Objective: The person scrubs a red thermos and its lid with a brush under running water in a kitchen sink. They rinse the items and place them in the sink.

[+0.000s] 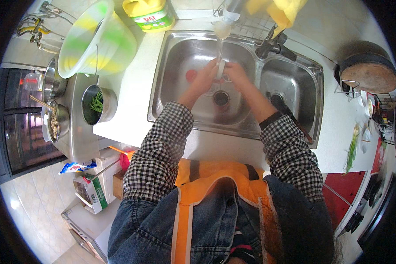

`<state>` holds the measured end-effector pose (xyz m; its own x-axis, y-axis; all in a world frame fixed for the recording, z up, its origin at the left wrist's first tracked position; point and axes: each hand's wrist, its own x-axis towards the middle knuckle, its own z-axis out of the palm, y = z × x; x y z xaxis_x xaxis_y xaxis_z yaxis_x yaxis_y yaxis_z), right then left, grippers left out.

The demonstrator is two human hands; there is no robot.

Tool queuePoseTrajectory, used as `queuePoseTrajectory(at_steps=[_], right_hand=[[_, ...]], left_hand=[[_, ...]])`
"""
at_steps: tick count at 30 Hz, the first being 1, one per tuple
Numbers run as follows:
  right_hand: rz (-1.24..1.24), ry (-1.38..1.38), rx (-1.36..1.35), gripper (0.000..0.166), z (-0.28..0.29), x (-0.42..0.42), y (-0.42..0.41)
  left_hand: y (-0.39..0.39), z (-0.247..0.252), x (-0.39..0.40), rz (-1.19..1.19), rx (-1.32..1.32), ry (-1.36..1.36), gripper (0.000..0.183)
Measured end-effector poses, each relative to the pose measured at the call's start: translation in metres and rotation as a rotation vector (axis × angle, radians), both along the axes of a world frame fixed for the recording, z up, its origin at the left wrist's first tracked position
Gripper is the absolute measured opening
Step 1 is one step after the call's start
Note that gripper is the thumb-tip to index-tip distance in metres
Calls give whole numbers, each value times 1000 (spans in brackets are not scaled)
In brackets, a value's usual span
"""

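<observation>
My left hand (pixel 207 76) and my right hand (pixel 236 74) meet over the large basin (pixel 175 95) of a stainless steel sink. Between them is a slim white object (pixel 221 69), perhaps a small dish seen edge-on, gripped from both sides. A stream of water (pixel 220 48) runs down onto it from the tap (pixel 223 29). Below the hands is the round drain (pixel 221 98). Left of my left hand, a red round thing (pixel 191 76) shows in the basin. The fingers partly hide what lies under them.
A dark-handled tool (pixel 293 120) leans in the smaller right basin (pixel 287 77). Left on the counter are a plastic bucket (pixel 115 46), a yellow detergent jug (pixel 151 16) and a steel pot (pixel 107 105) with greens. Spring onions (pixel 352 148) and a round wooden board (pixel 369 77) are at right.
</observation>
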<state>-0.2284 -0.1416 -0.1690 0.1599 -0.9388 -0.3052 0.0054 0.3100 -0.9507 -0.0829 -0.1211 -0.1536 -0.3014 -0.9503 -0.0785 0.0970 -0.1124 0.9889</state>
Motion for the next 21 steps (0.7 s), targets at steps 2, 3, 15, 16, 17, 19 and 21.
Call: queuePoseTrajectory(at_steps=[2,3,15,16,17,19,21], right_hand=[[57,66,-27,23,5,0,2],[97,97,-14,23,26,4,10],[349,214,-26,27,11,19,-9],[412,197,108,27,17,25,-13],[412,142,129,24,20,33,-17],[394,38,184,17,17,42,-24],[229,19,206,14,16,47,-32]], left_hand=[[-5,-5,1,39,84,-5,33],[-5,-5,3,66,97,-57,31],[-18,-23,24,44,577,336,38],[-16,-35,37,56,568,364,40],[-17,-47,49,69,559,392,43],[-15,-39,52,229,677,451,43],[-11,-44,66,279,527,313,43]])
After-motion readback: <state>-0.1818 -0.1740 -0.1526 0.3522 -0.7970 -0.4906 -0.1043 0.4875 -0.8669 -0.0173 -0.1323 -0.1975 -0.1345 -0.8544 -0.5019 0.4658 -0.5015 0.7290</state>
